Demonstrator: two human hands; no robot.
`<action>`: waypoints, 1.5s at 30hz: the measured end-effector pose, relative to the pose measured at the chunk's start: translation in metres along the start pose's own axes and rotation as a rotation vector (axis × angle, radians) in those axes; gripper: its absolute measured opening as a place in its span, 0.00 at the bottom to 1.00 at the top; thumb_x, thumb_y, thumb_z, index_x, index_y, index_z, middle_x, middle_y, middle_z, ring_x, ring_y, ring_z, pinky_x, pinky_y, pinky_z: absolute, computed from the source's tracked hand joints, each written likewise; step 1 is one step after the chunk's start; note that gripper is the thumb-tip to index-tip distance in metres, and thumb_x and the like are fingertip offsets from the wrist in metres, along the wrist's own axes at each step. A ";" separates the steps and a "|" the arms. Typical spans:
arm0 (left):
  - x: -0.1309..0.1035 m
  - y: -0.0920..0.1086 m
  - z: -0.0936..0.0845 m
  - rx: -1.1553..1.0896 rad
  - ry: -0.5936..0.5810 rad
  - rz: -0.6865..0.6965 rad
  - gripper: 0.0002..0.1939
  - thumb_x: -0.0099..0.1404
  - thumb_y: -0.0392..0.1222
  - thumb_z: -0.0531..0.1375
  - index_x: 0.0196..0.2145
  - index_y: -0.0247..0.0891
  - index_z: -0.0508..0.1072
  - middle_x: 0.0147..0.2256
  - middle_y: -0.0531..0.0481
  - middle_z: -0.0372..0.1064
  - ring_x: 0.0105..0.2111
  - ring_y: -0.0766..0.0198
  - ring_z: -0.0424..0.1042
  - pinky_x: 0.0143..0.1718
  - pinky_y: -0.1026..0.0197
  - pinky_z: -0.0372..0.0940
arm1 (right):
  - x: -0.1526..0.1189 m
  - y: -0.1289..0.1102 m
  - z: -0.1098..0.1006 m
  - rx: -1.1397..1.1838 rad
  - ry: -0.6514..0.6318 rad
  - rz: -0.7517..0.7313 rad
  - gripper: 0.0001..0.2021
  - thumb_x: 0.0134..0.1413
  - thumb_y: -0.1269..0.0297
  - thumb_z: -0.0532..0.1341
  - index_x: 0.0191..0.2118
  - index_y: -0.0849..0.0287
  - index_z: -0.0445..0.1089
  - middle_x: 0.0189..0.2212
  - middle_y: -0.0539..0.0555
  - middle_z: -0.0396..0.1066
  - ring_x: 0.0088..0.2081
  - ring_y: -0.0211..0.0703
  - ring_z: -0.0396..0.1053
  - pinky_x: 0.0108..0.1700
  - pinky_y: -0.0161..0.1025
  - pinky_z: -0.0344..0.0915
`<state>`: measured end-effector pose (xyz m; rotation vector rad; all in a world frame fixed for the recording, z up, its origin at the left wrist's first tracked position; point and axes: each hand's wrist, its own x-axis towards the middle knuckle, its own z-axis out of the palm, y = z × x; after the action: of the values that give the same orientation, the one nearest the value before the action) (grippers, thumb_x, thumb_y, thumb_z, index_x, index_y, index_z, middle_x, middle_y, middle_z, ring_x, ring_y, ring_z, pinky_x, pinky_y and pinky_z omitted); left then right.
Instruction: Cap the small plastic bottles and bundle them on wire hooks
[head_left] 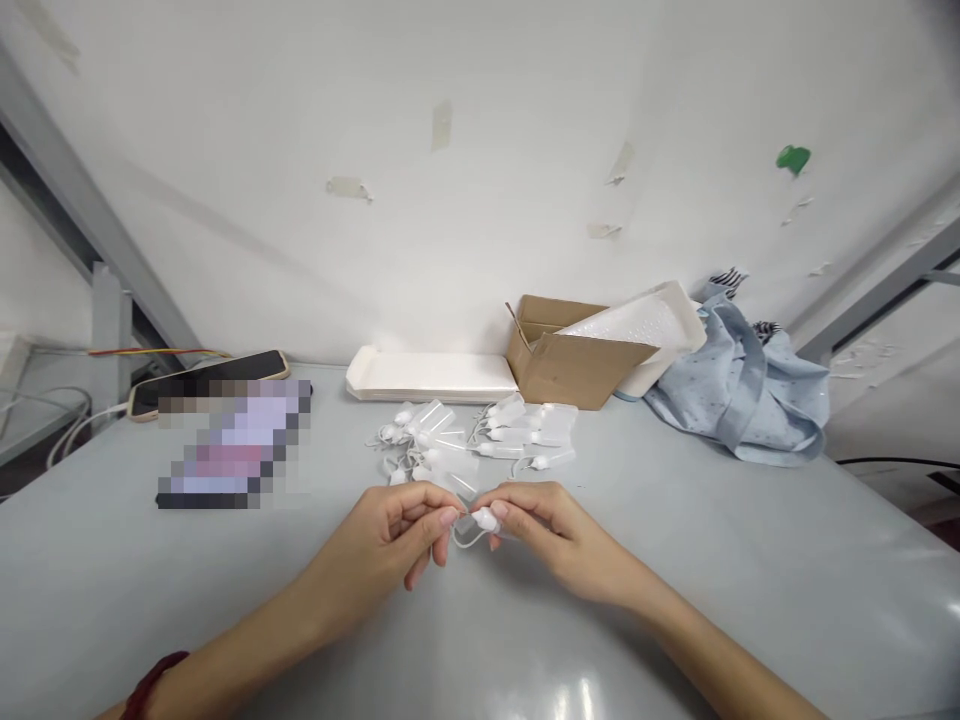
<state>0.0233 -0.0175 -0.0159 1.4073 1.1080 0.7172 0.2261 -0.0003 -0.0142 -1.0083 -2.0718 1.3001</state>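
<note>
In front of me, my right hand (544, 530) pinches a small clear plastic piece with a white pointed cap (486, 519) between thumb and fingers. A thin white cord (469, 545) loops down from it toward my left hand (409, 525). My left thumb and forefinger are pinched together at the cord's end, close to the cap. Just beyond my hands lies a loose pile of similar white-capped clear pieces (439, 440) with cords. To its right, several more of them (525, 436) lie roughly side by side. My right fingers hide most of the held piece.
At the back stand a white foam tray (435, 375) and an open cardboard box (592, 365) with a white foam piece (645, 320) leaning in it. A light blue cloth bag (750, 390) lies at right. Two phones, one dark (210, 380) and one with a lit, blurred screen (240, 440), lie at left.
</note>
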 end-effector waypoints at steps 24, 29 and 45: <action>-0.004 -0.013 0.007 0.255 0.025 0.089 0.13 0.65 0.44 0.50 0.30 0.37 0.71 0.20 0.56 0.62 0.19 0.68 0.56 0.21 0.65 0.52 | -0.001 0.010 0.009 0.096 -0.013 0.072 0.09 0.64 0.60 0.50 0.43 0.57 0.63 0.28 0.49 0.67 0.28 0.36 0.62 0.30 0.33 0.55; -0.004 -0.014 0.007 0.289 0.004 0.092 0.14 0.65 0.44 0.49 0.28 0.37 0.69 0.20 0.56 0.61 0.18 0.69 0.56 0.21 0.66 0.52 | -0.002 0.009 0.012 0.082 -0.022 0.083 0.09 0.63 0.60 0.50 0.42 0.57 0.63 0.27 0.49 0.68 0.27 0.35 0.61 0.28 0.33 0.55; -0.001 -0.019 0.009 0.292 -0.018 0.088 0.14 0.65 0.43 0.49 0.27 0.36 0.68 0.19 0.56 0.60 0.18 0.69 0.54 0.21 0.66 0.50 | 0.001 0.012 0.014 0.032 -0.044 0.054 0.08 0.63 0.63 0.51 0.41 0.58 0.63 0.26 0.49 0.68 0.28 0.35 0.64 0.31 0.32 0.58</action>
<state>0.0266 -0.0232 -0.0362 1.7153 1.1767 0.6210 0.2191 -0.0041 -0.0309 -1.0368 -2.0628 1.3896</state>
